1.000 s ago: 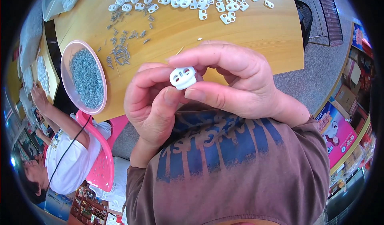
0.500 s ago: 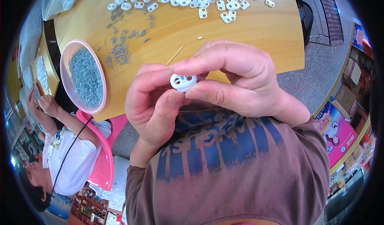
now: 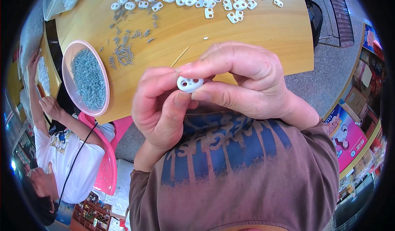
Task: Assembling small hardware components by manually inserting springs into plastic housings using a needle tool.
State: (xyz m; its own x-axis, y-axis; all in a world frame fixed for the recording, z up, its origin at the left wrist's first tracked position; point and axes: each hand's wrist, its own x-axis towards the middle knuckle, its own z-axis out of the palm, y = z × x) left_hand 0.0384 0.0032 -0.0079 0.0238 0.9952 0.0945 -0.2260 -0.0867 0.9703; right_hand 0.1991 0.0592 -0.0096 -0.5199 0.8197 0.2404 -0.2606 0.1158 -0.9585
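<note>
Between both hands, in front of my chest, is a white plastic cord lock [image 3: 189,87] with two holes showing on its rounded face. My left hand [image 3: 158,103] pinches its left side with thumb and fingers. My right hand [image 3: 242,79] grips its right side, the thumb at the lower edge and the forefinger reaching across the top. The fingers hide the back of the piece. Just beyond my fingertips a thin wooden stick [image 3: 180,56] lies on the table, with a tiny white piece [image 3: 205,38] farther off.
Many white cord lock parts [image 3: 190,0] lie along the far side of the wooden table [image 3: 263,38]. Loose small metal springs [image 3: 124,54] are scattered near a pink bowl [image 3: 108,87] full of springs. At left, a co-worker [image 3: 68,157] sits on a pink chair [image 3: 108,175].
My left hand and the cord lock have shifted slightly to the right; both hands keep their pinch. The co-worker's far arm now reaches farther forward.
</note>
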